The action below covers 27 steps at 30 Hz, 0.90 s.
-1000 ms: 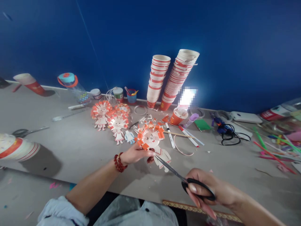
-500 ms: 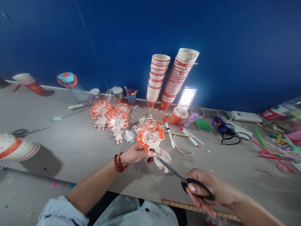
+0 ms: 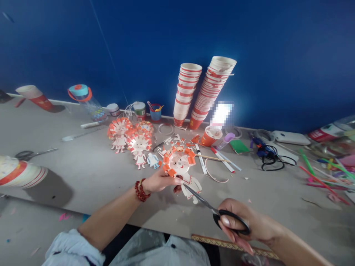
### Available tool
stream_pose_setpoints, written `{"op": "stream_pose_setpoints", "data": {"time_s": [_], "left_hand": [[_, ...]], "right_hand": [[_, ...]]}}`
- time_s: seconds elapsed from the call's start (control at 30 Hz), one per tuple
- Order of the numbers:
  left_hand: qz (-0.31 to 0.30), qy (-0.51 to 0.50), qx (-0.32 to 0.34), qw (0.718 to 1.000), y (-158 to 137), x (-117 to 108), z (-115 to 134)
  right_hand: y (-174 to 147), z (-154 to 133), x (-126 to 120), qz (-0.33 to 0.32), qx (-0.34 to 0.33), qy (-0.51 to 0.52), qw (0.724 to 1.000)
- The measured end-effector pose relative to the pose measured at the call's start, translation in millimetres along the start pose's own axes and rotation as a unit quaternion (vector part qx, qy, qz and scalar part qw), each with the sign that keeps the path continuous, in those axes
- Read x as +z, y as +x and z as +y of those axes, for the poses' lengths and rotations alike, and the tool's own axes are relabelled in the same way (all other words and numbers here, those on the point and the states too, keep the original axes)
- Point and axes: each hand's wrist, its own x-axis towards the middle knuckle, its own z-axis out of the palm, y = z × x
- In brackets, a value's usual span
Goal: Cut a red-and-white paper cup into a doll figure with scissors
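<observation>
Between the thumb and fingers of my left hand (image 3: pixel 163 181) is a paper doll (image 3: pixel 191 181) with a white dress, a drawn face and an orange fringe of curled strips around its head. My right hand (image 3: pixel 235 221) grips black-handled scissors (image 3: pixel 206 203), fingers through the loops. The blades point up and left, and their tips touch or lie over the dress near my left thumb; whether they cut into the paper I cannot tell. Finished-looking paper dolls (image 3: pixel 139 147) lie to the left, beside a small blue paper dress (image 3: pixel 152 160).
Two tall stacks of paper cups (image 3: pixel 187 94) lean by the blue wall, with a single cup (image 3: pixel 211 136) full of scraps in front. Markers (image 3: pixel 200 159) lie behind the doll. A glue gun (image 3: pixel 263 149) and pipe cleaners (image 3: pixel 318 177) are right; other scissors (image 3: pixel 26 155) lie left.
The scissors and my right hand have shifted very slightly to the left. My left hand keeps its hold on the doll in the same place.
</observation>
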Motion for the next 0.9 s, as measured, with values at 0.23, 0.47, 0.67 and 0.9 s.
{"op": "stream_pose_setpoints", "data": {"time_s": [0.23,0.47,0.67,0.9], "left_hand": [[-0.004,-0.002,0.014,1.0,-1,1,0],[0.001,-0.008,0.009,1.0,0,0,-4],[0.002,-0.006,0.003,1.0,0,0,-4],[0.016,0.027,0.017,0.999,0,1,-2]], "right_hand": [[1,3,1,0.016,-0.007,-0.021,1.0],[-2,-10,2,0.036,-0.001,-0.141,0.989],[-5,-18,5,0.126,0.028,-0.245,0.961],[-5,-19,5,0.172,0.003,-0.383,0.908]]}}
